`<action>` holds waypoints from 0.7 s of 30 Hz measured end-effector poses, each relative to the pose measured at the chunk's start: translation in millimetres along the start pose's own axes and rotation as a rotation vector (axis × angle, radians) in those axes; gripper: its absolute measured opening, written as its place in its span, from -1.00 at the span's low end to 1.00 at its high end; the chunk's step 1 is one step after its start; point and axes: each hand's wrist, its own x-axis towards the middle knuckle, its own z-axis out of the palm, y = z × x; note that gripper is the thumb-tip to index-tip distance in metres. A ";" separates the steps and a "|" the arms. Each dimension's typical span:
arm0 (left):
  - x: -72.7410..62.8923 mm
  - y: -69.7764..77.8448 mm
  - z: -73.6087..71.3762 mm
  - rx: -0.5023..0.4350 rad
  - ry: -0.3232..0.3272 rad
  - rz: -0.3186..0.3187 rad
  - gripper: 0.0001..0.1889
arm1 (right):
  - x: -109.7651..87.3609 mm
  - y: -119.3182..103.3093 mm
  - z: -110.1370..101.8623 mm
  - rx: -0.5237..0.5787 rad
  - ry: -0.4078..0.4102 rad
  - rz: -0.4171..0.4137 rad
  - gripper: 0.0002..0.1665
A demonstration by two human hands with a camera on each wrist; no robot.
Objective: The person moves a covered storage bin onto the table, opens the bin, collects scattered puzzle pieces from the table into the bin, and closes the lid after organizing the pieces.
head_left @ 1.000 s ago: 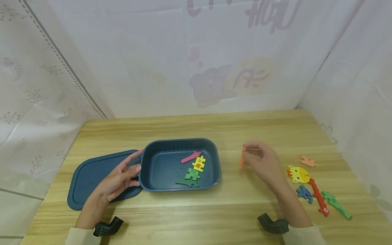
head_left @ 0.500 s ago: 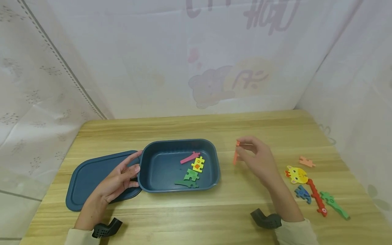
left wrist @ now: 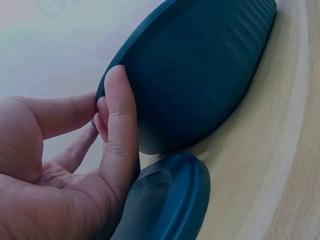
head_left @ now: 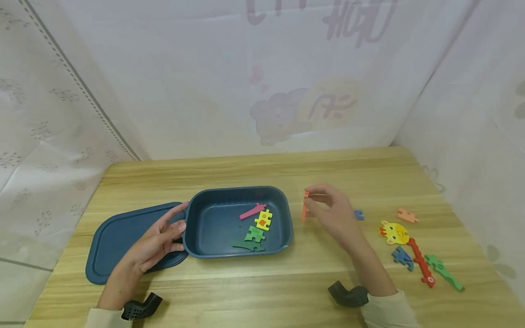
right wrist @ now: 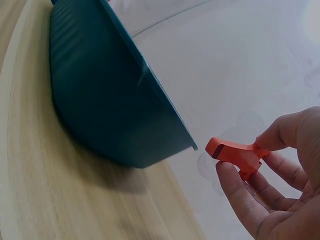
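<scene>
My left hand (head_left: 162, 239) grips the left end of a dark blue plastic box (head_left: 219, 228), its thumb and fingers at the rim in the left wrist view. Inside the box lie a pink puzzle piece (head_left: 252, 211), a yellow one (head_left: 264, 219) and two green ones (head_left: 255, 234). Just right of the box, above the table, my right hand (head_left: 334, 216) pinches an orange puzzle piece (right wrist: 240, 154) between thumb and fingers. The right wrist view shows this piece apart from the box's rim.
The blue lid (head_left: 123, 239) lies left of the box, partly under my left hand. At right are a yellow giraffe-head piece (head_left: 395, 233), a red piece (head_left: 421, 263), a green one (head_left: 445, 272), blue ones (head_left: 403, 258) and a peach one (head_left: 407, 215). Curtains surround the wooden table (head_left: 262, 296).
My right hand has moved left toward the box with the orange puzzle piece, uncovering a small blue piece behind it. The left hand keeps its grip on the box.
</scene>
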 end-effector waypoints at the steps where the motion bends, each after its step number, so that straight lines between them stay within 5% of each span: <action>1: -0.1 0.1 0.1 0.002 0.002 0.000 -0.33 | -0.3 -0.8 1.5 0.000 -0.006 -0.001 -0.69; 21: 0.1 0.3 1.4 -0.001 0.005 0.003 -0.34 | -4.2 -15.9 27.7 -0.030 -0.059 -0.056 -0.66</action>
